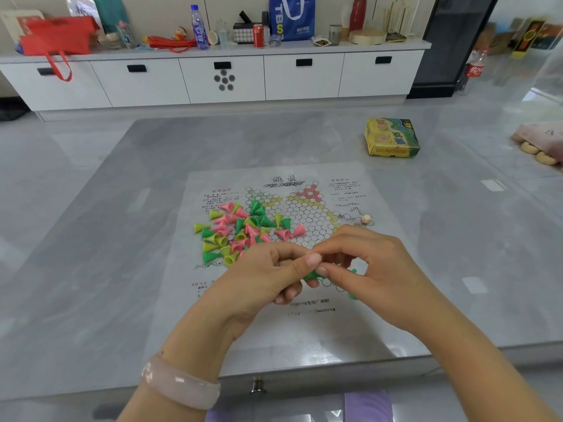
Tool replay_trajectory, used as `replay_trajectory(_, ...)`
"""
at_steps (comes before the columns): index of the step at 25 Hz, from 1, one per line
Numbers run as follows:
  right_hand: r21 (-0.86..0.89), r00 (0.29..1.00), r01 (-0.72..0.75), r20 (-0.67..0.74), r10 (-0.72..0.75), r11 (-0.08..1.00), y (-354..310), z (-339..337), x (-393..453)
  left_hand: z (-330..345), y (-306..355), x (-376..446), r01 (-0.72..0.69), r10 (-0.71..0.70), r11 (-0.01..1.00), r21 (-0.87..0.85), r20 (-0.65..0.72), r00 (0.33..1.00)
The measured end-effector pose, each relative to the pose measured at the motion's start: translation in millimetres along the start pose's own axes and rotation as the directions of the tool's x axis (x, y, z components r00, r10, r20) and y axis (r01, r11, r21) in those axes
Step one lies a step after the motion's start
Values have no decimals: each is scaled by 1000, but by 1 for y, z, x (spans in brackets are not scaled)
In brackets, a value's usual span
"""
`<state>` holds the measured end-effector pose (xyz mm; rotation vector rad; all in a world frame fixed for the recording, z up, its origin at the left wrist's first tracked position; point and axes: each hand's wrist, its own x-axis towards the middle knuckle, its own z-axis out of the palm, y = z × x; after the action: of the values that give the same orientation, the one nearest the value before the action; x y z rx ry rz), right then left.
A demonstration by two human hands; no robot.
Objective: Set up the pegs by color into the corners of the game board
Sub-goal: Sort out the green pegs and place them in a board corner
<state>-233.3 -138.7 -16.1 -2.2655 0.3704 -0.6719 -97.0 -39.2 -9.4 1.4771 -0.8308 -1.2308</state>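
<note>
Both hands busy, left hand [268, 274] and right hand [370, 269] pinching one dark green peg [311, 275] between fingertips over the game board [307, 214], pile of pegs [240, 229] just beyond the left knuckles, probably featherlight, hard, slippery plastic, so best gripped at the wide base.

A yellow-green box [392, 137] lies on the grey tabletop [91, 239]. Behind stands a white cabinet [213, 80] bearing a red bag [56, 35], a water bottle [199, 27], a red can [258, 35] and a blue bag [292, 16].
</note>
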Motion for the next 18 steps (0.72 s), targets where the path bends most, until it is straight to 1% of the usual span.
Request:
replay_trajectory(2, -11, 1000, -12, -21, 11, 1000, 0, 0, -1, 1, -1, 1, 3, -3, 1000, -1, 4, 1000)
replay_trajectory(4, -24, 996, -47, -81, 45, 999, 1, -4, -1, 0, 0, 1, 9, -9, 1000, 12, -21, 1000)
replay_trajectory(6, -15, 979, -141, -153, 137, 990, 4, -13, -2, -3, 0, 1, 11, -7, 999, 43, -93, 996)
replay_trajectory(7, -22, 968, -198, -162, 192, 980, 7, -17, -2, -5, 0, 2, 4, 7, 997, 73, -148, 989)
replay_trajectory(8, -69, 962, -246, -141, 235, 967, 10, -18, -3, -8, -2, 3, -5, 30, 993, 119, -208, 978)
replay_trajectory(9, -159, 962, -267, -94, 255, 951, 13, -19, -4, -10, -4, 5, -14, 60, 984, 176, -260, 964)
replay_trajectory(11, -369, 972, -211, 22, 235, 905, 18, -14, -6, -12, -7, 7, -22, 109, 963, 268, -316, 942)
replay_trajectory(12, -430, 972, -179, 63, 228, 885, 20, -10, -6, -13, -8, 7, -24, 121, 958, 286, -327, 937)
replay_trajectory(14, -479, 968, -166, 88, 236, 862, 22, -7, -6, -14, -9, 8, -31, 131, 958, 287, -337, 932)
replay_trajectory(18, -514, 965, -146, 116, 237, 845, 22, -4, -6, -16, -9, 9, -40, 136, 963, 267, -352, 926)
